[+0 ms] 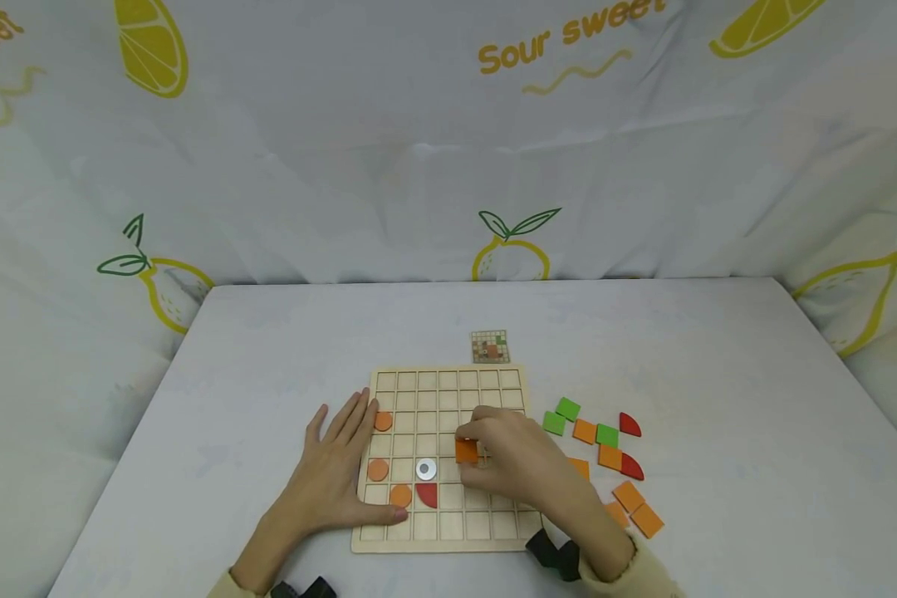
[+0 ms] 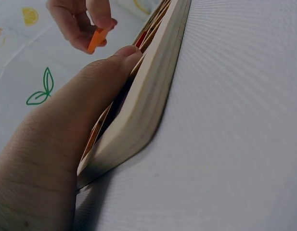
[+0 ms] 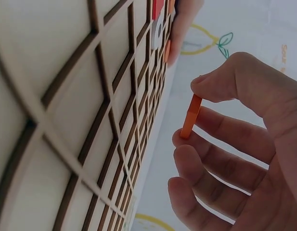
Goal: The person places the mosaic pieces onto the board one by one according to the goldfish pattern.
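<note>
A: What is being done with the right hand [image 1: 512, 457]?

B: An orange square [image 1: 467, 451] is being pinched between its thumb and fingers, so that grip is being clenched on the piece

A: Where is the piece being held?

B: It is being held on edge over the gridded board [image 1: 428, 380], right of its middle, and apart from the surface

A: And how is the left hand [image 1: 332, 482] being used?

B: It is being laid along the board's left edge with straight fingers, the thumb being rested across the near-left corner; that grip is being left released

A: What is being carried in the board's cells?

B: Three orange discs [image 1: 377, 470] are being carried toward the left, and a white disc [image 1: 426, 469] with a dark centre is being set off by a red quarter-circle [image 1: 427, 496] in the next cell nearer the person

A: And around the board?

B: A small picture card [image 1: 489, 346] is being supported by the tabletop [image 1: 718, 374] just beyond the far edge, while green squares [image 1: 567, 408], loose orange squares [image 1: 647, 521] and red curved pieces [image 1: 630, 424] are being borne to the right
</note>
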The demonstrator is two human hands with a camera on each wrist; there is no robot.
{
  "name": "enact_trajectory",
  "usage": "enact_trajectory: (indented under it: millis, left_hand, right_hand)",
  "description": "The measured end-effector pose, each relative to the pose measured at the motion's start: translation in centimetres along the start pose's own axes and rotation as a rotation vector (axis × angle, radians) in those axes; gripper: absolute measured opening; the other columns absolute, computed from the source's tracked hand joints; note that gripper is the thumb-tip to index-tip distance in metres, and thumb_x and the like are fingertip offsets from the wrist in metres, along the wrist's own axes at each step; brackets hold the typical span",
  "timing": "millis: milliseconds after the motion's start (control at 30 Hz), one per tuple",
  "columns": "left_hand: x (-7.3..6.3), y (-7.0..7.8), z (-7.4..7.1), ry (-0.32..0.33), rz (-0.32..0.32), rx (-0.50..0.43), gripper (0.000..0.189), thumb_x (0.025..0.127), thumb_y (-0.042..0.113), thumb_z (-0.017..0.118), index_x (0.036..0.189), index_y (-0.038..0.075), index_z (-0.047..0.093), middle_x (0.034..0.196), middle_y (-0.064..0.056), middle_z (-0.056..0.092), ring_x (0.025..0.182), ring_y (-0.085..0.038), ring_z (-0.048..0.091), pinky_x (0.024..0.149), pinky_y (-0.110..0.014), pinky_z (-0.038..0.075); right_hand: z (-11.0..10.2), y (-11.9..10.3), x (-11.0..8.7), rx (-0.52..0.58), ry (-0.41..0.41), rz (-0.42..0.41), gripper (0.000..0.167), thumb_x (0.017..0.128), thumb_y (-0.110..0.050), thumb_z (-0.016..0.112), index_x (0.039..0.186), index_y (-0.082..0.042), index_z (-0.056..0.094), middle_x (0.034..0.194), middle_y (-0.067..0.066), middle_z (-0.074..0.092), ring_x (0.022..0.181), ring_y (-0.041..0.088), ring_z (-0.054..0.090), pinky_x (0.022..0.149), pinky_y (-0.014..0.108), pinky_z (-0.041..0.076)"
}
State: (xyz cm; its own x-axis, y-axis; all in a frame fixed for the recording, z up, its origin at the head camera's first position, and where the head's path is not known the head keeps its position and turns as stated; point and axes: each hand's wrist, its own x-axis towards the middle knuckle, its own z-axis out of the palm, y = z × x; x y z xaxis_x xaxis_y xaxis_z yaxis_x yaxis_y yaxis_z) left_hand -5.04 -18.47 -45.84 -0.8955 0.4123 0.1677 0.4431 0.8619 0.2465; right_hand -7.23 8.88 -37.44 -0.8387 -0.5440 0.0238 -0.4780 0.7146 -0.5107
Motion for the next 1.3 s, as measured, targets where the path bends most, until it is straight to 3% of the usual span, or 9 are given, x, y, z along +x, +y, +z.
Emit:
enact_trajectory:
  millis: [433,767,967,1300]
  left_hand:
    - [0.0,-0.1,0.0,0.003,0.006,-0.011,0.141,0.06,0.092,0.067,0.159,-0.001,0.029,0.169,-0.016,0.027,0.158,-0.03,0.024,0.121,-0.064,0.01]
    - [-0.1,-0.1,-0.1,0.006,0.012,-0.013,0.141,0.062,0.093,0.064,0.159,-0.001,0.029,0.169,-0.017,0.027,0.158,-0.032,0.025,0.121,-0.065,0.011]
    - [-0.1,-0.1,-0.2,-0.003,0.008,-0.013,0.141,0.062,0.094,0.063,0.16,-0.001,0.028,0.169,-0.017,0.026,0.158,-0.032,0.025,0.121,-0.066,0.011]
    - [0.0,-0.1,-0.1,-0.009,0.002,-0.008,0.141,0.062,0.094,0.064,0.16,-0.001,0.027,0.169,-0.016,0.026,0.159,-0.03,0.024,0.121,-0.064,0.01]
  right_hand:
    - [1.1,-1.0,2.0,0.023,-0.027,-0.06,0.024,0.072,-0.007,0.074,0.095,-0.006,0.08,0.076,-0.002,0.062,0.063,0.007,0.044,0.053,0.017,0.035]
    - [1.9,-1.5,3.6,0.009,-0.062,-0.037,0.03,0.073,-0.012,0.081,0.102,-0.006,0.08,0.084,-0.001,0.068,0.068,0.008,0.048,0.056,0.018,0.039]
    - [2.7,-1.8,4.0,-0.021,-0.044,-0.049,0.024,0.07,-0.006,0.075,0.094,-0.007,0.08,0.074,-0.003,0.058,0.061,0.006,0.042,0.05,0.017,0.032]
    - [3.2,-1.7,4.2,-0.035,-0.047,-0.023,0.015,0.07,-0.003,0.075,0.085,-0.008,0.077,0.069,-0.005,0.05,0.058,0.006,0.038,0.049,0.017,0.029]
